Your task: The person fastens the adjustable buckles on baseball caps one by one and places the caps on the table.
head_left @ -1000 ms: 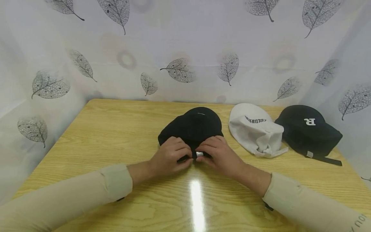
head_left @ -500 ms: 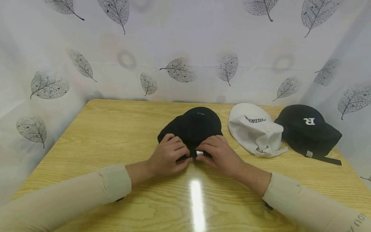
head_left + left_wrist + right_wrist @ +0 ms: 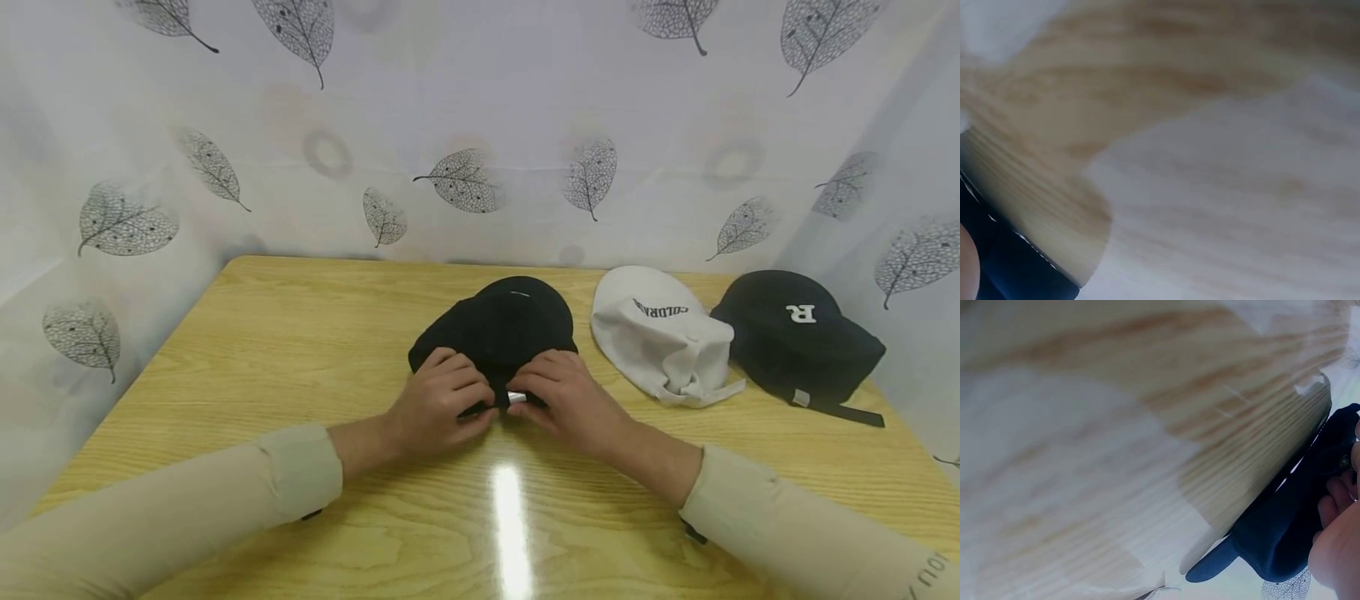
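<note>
In the head view a black baseball cap lies on the wooden table, its back edge turned toward me. My left hand pinches the left part of that back edge, thumb below and fingers above. Close by, my right hand grips the right part, beside a small silver buckle at its fingertips. The strap between the hands is mostly hidden by the fingers. The right wrist view shows the dark cap at the right with some fingers against it; the left wrist view catches only a dark corner of the cap.
To the right lies a white cap lettered in black, its strap toward me. Beside it, touching or nearly so, is another black cap with a white R. A leaf-patterned curtain hangs behind the wooden table.
My left fingers shift slightly left along the cap's back edge, then come back a little. The right hand and the caps stay in place.
</note>
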A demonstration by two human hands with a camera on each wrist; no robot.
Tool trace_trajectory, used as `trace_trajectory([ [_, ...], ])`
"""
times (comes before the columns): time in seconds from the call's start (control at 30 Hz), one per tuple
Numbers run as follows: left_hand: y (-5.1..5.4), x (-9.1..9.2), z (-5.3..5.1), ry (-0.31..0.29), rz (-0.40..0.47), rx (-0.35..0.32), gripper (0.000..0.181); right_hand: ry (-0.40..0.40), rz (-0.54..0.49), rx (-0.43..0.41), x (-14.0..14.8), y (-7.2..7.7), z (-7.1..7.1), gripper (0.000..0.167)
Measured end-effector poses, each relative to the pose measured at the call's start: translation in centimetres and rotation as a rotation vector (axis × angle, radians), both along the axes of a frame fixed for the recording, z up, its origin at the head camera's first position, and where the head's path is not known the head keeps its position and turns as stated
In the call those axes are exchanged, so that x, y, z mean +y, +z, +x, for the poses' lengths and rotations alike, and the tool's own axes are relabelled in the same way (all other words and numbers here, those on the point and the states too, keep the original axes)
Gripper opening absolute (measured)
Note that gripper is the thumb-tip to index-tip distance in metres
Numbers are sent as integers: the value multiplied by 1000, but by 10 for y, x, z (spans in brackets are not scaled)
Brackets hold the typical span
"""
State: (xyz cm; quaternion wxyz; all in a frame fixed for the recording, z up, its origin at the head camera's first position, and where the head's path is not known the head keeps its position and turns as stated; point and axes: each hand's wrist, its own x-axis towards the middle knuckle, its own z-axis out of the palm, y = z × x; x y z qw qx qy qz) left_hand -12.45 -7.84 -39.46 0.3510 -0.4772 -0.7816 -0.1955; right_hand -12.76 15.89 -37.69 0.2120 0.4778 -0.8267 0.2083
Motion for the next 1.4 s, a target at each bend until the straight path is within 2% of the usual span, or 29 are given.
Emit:
trace_trajectory([
  [0.43, 0, 5, -2, -17, 11, -11, 12, 22, 4, -9, 1, 1, -2, 24],
  [0.93, 3, 11, -6, -45, 12, -41, 15, 11, 19, -102, 5, 7, -5, 25],
  [1.1, 3, 11, -6, -23, 16, -58, 20, -3, 35, -117, 5, 8, -5, 23],
  [1.3, 5, 8, -4, 21, 12, -137, 25, -36, 45, -122, 6, 10, -5, 24],
  [1.4, 7, 6, -4, 42, 11, -147, 24, -45, 39, -122, 5, 11, -5, 24],
])
